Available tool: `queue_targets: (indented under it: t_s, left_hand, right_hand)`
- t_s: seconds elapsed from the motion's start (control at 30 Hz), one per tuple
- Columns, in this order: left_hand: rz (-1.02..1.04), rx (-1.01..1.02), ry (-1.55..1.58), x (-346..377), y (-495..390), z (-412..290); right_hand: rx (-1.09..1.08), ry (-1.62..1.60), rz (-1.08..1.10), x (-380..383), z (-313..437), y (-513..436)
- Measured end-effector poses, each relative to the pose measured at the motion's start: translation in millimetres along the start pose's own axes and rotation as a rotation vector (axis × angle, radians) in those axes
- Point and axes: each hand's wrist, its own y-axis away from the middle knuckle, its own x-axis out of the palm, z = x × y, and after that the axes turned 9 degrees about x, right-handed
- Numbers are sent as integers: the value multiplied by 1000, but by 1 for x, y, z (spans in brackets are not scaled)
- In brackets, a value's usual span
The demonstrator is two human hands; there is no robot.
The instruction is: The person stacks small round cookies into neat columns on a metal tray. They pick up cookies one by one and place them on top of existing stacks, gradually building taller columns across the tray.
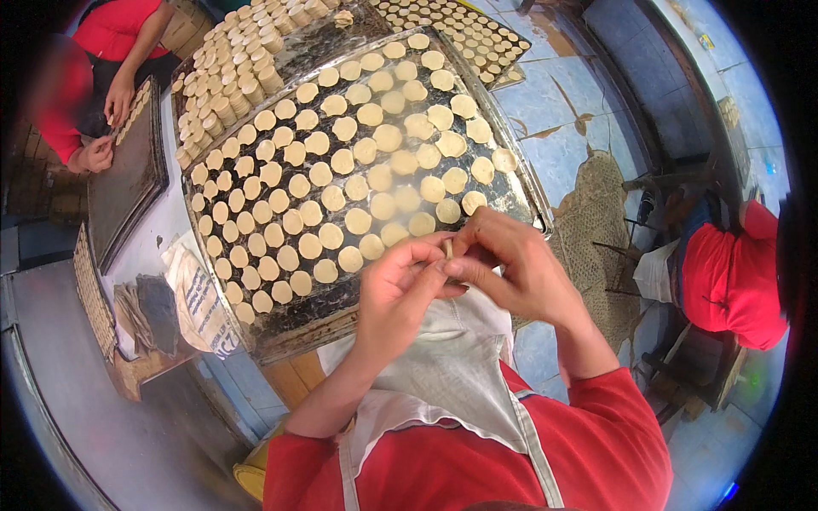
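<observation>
Both hands meet above the near right part of a dark baking tray (281,322). Pinched between the fingertips of my left hand (399,287) and my right hand (517,262) is a small piece of pale dough (448,248), seen edge-on and partly covered by the fingers. Rows of flat, round dough discs (358,221) lie spaced over the tray. One dough disc (473,202) is right beside the knuckles of my right hand. A pale haze blurs some discs in the middle.
Behind the tray stand stacked dough discs (220,108). Another filled tray (460,38) is at the back right. A co-worker's hands (108,128) work over a tray (124,179) at the left. A printed sack (198,300) hangs at the table's edge. Another person (728,287) is at the right.
</observation>
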Motion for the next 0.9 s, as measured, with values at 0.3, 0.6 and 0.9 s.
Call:
queue_targets:
  t_s: [0.3,0.6,0.9]
  left_hand:
    - [78,47,-59,4,-3,6]
    - [138,143,-158,21,2,9]
    - [268,39,-241,8,18,-1]
  right_hand:
    - [181,356,-285,-22,2,-2]
    - [232,433,-543,-34,-30,-2]
    - [-34,493,-401,4,-12,-10]
